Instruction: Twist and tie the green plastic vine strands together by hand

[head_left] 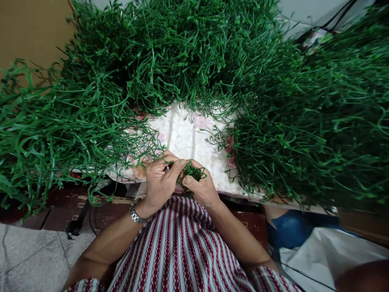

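In the head view my two hands meet just above the near edge of a flower-patterned white cloth (pixel 182 134). My right hand (pixel 204 188) is closed round a small bunch of green plastic-looking stems (pixel 193 172), its thumb pressed over them. Beside it, my left hand (pixel 161 178) has thumb and forefinger pinched together at the left side of that bunch. Green strands show near its fingertips, but what exactly it grips is partly hidden. Many more thin, forked stems of the same kind lie heaped around the cloth.
A tall heap of green stems (pixel 182 44) stands at the back. Others spread at the left (pixel 60 121) and right (pixel 319 121), overhanging the table edge. A person's blue-clad knee (pixel 290 229) and a white sack (pixel 322 251) are at the lower right. A dark strap (pixel 82 215) hangs at left.
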A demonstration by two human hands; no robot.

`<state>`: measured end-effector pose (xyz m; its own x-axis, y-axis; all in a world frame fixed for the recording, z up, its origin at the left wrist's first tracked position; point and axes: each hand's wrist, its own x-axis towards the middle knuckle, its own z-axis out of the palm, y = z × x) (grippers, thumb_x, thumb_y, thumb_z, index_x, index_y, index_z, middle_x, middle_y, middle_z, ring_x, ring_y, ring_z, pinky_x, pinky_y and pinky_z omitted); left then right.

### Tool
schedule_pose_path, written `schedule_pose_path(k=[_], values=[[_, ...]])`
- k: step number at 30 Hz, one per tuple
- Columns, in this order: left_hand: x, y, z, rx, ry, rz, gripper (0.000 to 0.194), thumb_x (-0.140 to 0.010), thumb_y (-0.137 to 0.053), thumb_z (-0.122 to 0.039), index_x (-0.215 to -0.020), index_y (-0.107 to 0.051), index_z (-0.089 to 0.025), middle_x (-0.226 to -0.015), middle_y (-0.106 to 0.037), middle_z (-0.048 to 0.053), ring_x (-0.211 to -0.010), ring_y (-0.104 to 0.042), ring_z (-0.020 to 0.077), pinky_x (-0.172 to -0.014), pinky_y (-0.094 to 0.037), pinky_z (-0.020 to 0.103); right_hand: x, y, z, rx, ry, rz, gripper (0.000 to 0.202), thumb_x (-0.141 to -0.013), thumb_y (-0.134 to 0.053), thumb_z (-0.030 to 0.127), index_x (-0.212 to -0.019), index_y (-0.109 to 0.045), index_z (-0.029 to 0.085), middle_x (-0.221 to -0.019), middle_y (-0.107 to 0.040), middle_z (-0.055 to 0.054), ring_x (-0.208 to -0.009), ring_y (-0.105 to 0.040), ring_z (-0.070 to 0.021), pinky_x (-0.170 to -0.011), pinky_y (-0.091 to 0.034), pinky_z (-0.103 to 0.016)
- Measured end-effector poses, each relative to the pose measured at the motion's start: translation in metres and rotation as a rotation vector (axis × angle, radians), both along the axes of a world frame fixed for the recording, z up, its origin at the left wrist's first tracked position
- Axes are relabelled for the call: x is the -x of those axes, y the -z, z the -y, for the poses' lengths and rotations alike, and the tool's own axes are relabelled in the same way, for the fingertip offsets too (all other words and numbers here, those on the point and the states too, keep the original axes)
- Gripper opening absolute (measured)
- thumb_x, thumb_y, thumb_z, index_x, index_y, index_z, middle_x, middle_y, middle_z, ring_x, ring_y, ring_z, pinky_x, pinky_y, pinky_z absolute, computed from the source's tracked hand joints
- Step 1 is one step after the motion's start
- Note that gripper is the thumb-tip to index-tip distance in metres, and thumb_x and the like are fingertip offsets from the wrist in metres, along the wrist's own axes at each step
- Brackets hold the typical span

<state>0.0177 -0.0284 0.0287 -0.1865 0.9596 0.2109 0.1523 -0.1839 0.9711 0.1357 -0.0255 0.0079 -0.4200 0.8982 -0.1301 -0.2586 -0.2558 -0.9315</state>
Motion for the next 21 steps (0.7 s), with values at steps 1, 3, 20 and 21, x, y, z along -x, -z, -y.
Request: schedule_pose_path(k=[1,3,20,21], values=[[0.000,0.000,0.000,-0.013,0.010,0.000,0.024,-0.081,-0.057,-0.021,-0.058,-0.054,-0.017,-0.056,-0.048,-0.004,-0.058,-0.047,0.0085,-0.059,-0.039,0.021,0.000,0.000,0.000,-0.004,0.001,0.024,0.038,-0.070,-0.069,0.048,-0.076,-0.048,0.017,-0.058,-0.046,0.005,-0.051,-0.040,-0.0064,-0.049,-0.034,-0.018],[0.001,0.002,-0.001,-0.019,0.012,0.025,0.023,-0.080,-0.058,-0.022,-0.058,-0.055,-0.016,-0.056,-0.050,-0.004,-0.057,-0.048,0.0080,-0.057,-0.039,0.020,-0.002,0.001,0.001,-0.028,0.005,0.099,0.035,-0.074,-0.065,0.046,-0.071,-0.046,0.017,-0.059,-0.042,0.005,-0.053,-0.037,-0.0065,-0.051,-0.032,-0.019],[0.020,-0.025,-0.013,-0.181,-0.327,0.234,0.019,-0.077,-0.065,-0.030,-0.061,-0.059,-0.020,-0.047,-0.048,-0.006,-0.038,-0.041,0.0045,-0.035,-0.030,0.020,-0.044,-0.020,0.025,-0.331,-0.130,0.123,0.027,-0.083,-0.056,0.033,-0.065,-0.054,0.015,-0.057,-0.049,0.000,-0.050,-0.043,-0.0086,-0.047,-0.030,-0.022],[0.020,-0.029,-0.017,-0.165,-0.279,0.245,0.015,-0.075,-0.067,-0.029,-0.065,-0.061,-0.020,-0.049,-0.051,-0.005,-0.040,-0.045,0.0054,-0.036,-0.032,0.020,-0.047,-0.021,0.023,-0.365,-0.063,0.144,0.024,-0.084,-0.055,0.032,-0.067,-0.056,0.015,-0.059,-0.050,0.000,-0.052,-0.044,-0.0090,-0.047,-0.031,-0.022]])
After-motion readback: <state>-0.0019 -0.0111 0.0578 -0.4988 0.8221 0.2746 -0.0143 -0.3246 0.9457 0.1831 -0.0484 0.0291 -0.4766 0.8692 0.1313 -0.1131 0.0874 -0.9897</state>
